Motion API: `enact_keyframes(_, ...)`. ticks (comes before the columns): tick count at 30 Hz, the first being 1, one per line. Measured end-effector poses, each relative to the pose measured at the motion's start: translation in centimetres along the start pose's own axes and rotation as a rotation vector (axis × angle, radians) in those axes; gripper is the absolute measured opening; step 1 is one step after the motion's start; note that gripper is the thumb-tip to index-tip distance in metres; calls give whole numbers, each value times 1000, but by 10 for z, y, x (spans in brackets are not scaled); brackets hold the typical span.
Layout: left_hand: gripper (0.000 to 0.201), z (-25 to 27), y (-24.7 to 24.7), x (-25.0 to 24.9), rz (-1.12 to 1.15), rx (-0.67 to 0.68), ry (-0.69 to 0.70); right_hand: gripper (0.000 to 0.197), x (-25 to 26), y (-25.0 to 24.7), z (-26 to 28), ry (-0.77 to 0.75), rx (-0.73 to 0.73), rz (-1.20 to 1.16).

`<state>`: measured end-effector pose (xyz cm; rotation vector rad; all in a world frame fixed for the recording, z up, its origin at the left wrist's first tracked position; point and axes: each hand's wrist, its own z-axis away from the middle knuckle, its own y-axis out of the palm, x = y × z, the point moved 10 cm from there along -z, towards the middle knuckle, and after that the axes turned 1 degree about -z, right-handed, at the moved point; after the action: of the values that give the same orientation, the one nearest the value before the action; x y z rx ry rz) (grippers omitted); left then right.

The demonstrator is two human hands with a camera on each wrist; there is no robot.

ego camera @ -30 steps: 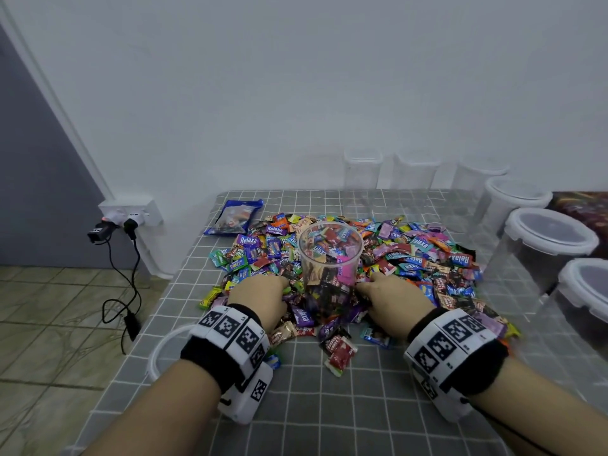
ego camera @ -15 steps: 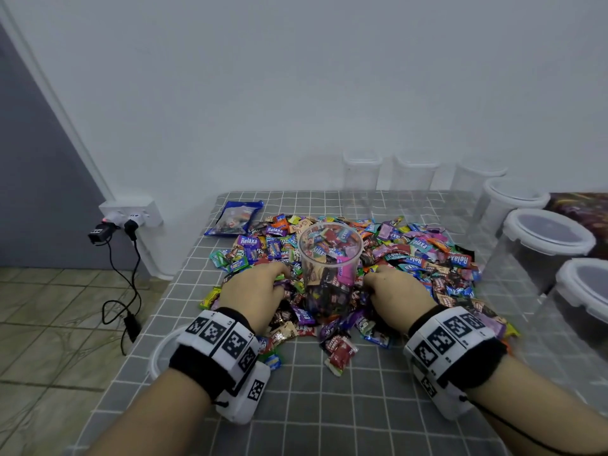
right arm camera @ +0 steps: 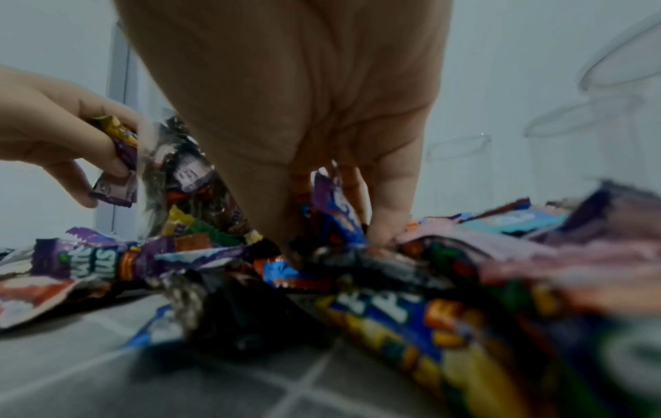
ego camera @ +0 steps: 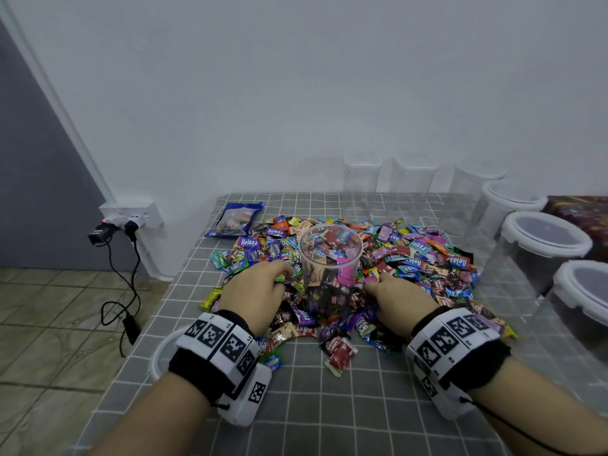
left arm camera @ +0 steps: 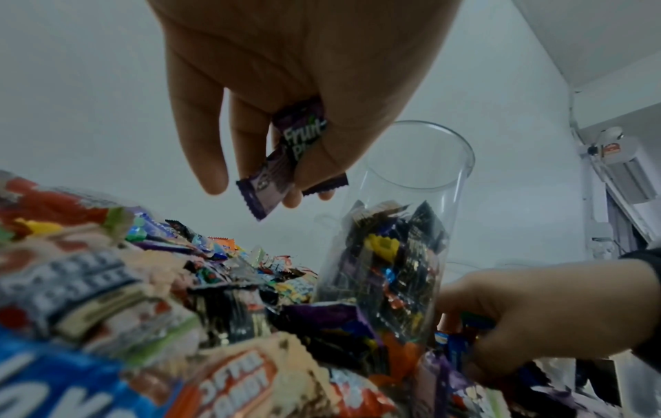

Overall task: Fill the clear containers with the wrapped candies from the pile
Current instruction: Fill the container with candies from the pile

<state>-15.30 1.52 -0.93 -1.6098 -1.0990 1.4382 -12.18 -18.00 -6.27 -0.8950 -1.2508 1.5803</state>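
Observation:
A clear round container (ego camera: 330,268), partly full of wrapped candies, stands upright in the middle of a colourful candy pile (ego camera: 424,258). My left hand (ego camera: 260,291) is just left of it and pinches a purple wrapped candy (left arm camera: 286,158) between thumb and fingers, lifted off the pile beside the container (left arm camera: 397,220). My right hand (ego camera: 399,299) is just right of the container, with its fingers (right arm camera: 390,209) curled down into the pile around a blue and purple candy (right arm camera: 336,209).
The table wears a grey checked cloth (ego camera: 329,406). Empty clear containers (ego camera: 362,172) line the back wall, and lidded ones (ego camera: 543,248) stand along the right. A blue candy bag (ego camera: 235,218) lies at the back left. A white lid (ego camera: 163,353) rests near the left edge.
Both hands have moved a little forward along the sides of the container. The left hand has risen off the pile with a purple candy in its fingers.

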Motion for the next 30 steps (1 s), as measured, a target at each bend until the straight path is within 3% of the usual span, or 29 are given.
enact_keyframes(13,36,2,-22,-10,176,-90,49,24,-26,-34,14,40,-198,-314)
enact_keyframes(20,36,1,-49,-17,327,-210,57,20,-29,-107,38,-19,-522,-589)
enact_keyframes(24,37,-6,-60,-23,351,-256,85,22,0,-143,49,-133,-645,-590)
enact_keyframes(30,36,-10,-68,-31,380,-275,102,27,41,-143,37,-226,-592,-519)
